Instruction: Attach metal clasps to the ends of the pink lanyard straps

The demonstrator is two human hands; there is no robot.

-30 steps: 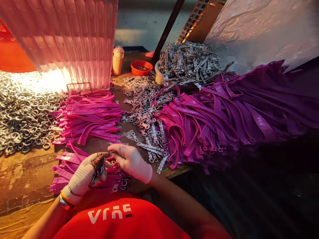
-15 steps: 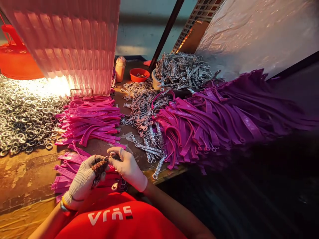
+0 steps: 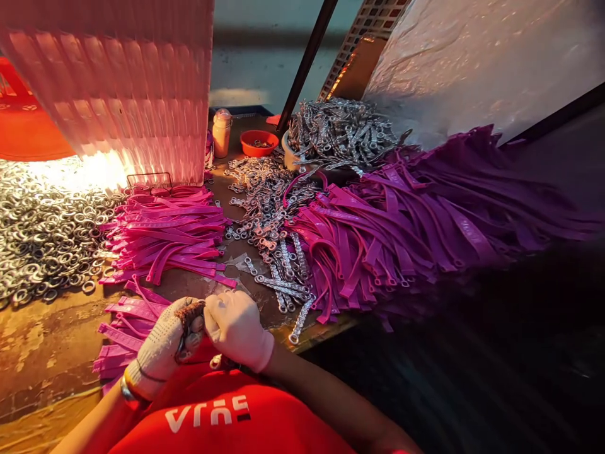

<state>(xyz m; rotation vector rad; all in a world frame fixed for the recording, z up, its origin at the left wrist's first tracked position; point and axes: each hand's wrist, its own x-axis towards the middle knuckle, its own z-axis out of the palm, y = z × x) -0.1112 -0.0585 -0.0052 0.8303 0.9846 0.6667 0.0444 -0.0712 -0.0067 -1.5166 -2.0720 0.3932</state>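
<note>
My left hand (image 3: 167, 343), in a dotted knit glove with brown wrapping at the fingertips, is closed just above my red shirt. My right hand (image 3: 239, 328), in a white glove, is closed too and meets the left one at the fingertips. What they pinch between them is hidden by the fingers. A small metal piece (image 3: 216, 361) shows beneath my right hand. Pink straps (image 3: 127, 318) lie beside my left hand, and a bundle of pink straps (image 3: 170, 233) is beyond it. Metal chain links (image 3: 283, 277) lie past my right hand.
Metal rings (image 3: 47, 233) are heaped at the left under a red lamp (image 3: 28, 120), beside a ribbed translucent panel (image 3: 142, 94). Purple straps (image 3: 401, 221) pile at the right. Farther back stand a bottle (image 3: 221, 133), a red bowl (image 3: 259, 144) and a heaped container of chain links (image 3: 340, 132).
My right hand has turned and its fingers have curled in, hiding the small ring seen before at the fingertips. The view has shifted slightly.
</note>
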